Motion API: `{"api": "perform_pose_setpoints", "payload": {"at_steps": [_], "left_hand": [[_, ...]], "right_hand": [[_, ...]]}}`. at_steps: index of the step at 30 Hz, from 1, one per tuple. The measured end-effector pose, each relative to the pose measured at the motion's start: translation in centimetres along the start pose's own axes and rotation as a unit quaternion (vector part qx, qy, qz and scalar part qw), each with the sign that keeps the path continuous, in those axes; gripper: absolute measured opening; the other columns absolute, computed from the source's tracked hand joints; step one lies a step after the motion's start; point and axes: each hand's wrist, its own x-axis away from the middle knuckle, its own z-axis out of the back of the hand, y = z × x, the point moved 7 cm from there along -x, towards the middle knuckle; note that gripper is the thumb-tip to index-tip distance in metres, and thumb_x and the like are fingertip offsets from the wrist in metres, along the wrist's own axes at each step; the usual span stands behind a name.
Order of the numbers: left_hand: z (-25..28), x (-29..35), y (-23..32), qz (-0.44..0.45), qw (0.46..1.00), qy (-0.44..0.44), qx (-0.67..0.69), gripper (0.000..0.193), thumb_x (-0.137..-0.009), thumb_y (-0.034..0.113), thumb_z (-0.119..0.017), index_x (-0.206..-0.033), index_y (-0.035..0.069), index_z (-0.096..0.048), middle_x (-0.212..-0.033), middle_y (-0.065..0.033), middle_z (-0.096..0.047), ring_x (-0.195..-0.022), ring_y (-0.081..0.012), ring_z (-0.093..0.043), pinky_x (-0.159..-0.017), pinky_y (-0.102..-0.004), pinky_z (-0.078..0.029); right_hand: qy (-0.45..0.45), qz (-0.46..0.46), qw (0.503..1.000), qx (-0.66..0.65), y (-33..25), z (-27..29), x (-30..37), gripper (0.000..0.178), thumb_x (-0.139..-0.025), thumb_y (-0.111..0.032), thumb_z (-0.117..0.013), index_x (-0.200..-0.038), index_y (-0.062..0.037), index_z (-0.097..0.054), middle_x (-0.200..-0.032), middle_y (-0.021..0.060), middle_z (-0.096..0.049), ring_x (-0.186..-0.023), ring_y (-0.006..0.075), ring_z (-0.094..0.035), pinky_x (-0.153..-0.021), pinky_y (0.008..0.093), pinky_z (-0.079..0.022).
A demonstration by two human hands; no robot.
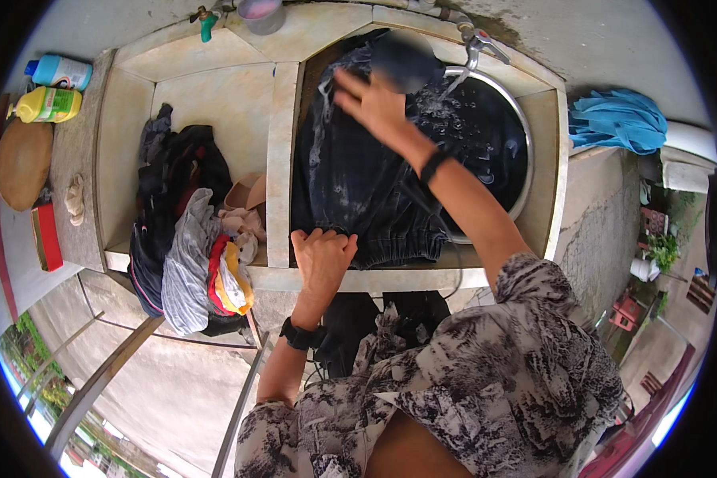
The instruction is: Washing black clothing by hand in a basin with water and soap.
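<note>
left hand pins dark wet garment — right hand lifted, open

Dark blue wet garment; turquoise cloth; yellow bottle; black-and-white patterned sleeves.

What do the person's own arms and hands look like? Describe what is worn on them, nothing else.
Both hands are bare, without gloves. The left hand has a black watch-like band on its wrist. The right hand has a thinner black wristband. Both forearms are uncovered; loose short sleeves of a black-and-white patterned shirt end near the elbows.
</note>
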Motion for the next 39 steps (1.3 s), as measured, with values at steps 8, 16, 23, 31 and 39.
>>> {"api": "perform_pose_setpoints", "payload": {"at_steps": [8, 16, 23, 31, 39], "left_hand": [[-0.8, 0.3, -0.8, 0.004, 1.0, 0.006, -0.007, 0.026, -0.075, 0.028, -0.07, -0.056, 0.012, -0.066, -0.058, -0.0014, -0.06, -0.063, -0.0184, -0.056, -0.073, -0.0391, -0.036], [-0.6, -0.8, 0.7, -0.011, 1.0, -0.025, 0.005, 0.028, -0.077, 0.032, -0.07, -0.058, 0.012, -0.065, -0.061, -0.0005, -0.06, -0.066, -0.0188, -0.057, -0.074, -0.0396, -0.035], [-0.2, -5.7, -0.7, 0.067, 0.988, -0.124, -0.062, 0.036, -0.079, 0.032, -0.071, -0.103, 0.006, -0.062, -0.107, -0.012, -0.057, -0.099, -0.0275, -0.055, -0.082, -0.0418, -0.04], [-3.1, -14.8, -5.4, 0.064, 0.984, 0.137, -0.094, 0.076, -0.084, 0.018, -0.068, -0.142, -0.006, -0.025, -0.129, -0.0232, -0.044, -0.115, -0.0395, -0.047, -0.093, -0.048, -0.04], [-1.9, -15.7, -6.0, 0.206, 0.97, -0.121, 0.053, 0.07, -0.071, 0.03, -0.08, -0.124, -0.004, -0.05, -0.104, -0.0174, -0.065, -0.102, -0.0251, -0.062, -0.093, -0.0398, -0.042]], "right_hand": [[-0.088, 0.043, 0.989, -0.113, -5.9, -0.4, 5.8, 0.046, -0.086, -0.049, -0.06, -0.128, -0.0313, -0.059, -0.09, 0.0124, -0.052, -0.079, 0.0293, -0.059, -0.069, 0.038, -0.052], [0.042, -0.123, 0.991, 0.01, 3.6, -0.4, -7.2, 0.044, -0.084, -0.049, -0.059, -0.126, -0.0328, -0.059, -0.097, 0.0185, -0.058, -0.086, 0.0342, -0.063, -0.071, 0.0447, -0.052], [0.002, -0.24, 0.955, -0.175, 6.1, 1.6, -0.8, 0.064, -0.078, -0.06, -0.063, -0.129, -0.0231, -0.057, -0.112, 0.0222, -0.059, -0.103, 0.0361, -0.06, -0.087, 0.0407, -0.048], [-0.085, -0.333, 0.721, -0.602, 10.6, -0.4, 6.4, 0.086, -0.07, -0.039, -0.074, -0.138, 0.0021, -0.04, -0.123, 0.0158, -0.054, -0.111, 0.0211, -0.053, -0.093, 0.0286, -0.041], [-0.165, -0.241, 0.799, -0.526, 6.1, 7.8, 12.2, 0.069, -0.073, -0.033, -0.071, -0.13, 0.0015, -0.049, -0.115, 0.0101, -0.058, -0.106, 0.017, -0.053, -0.094, 0.0273, -0.038]]}}
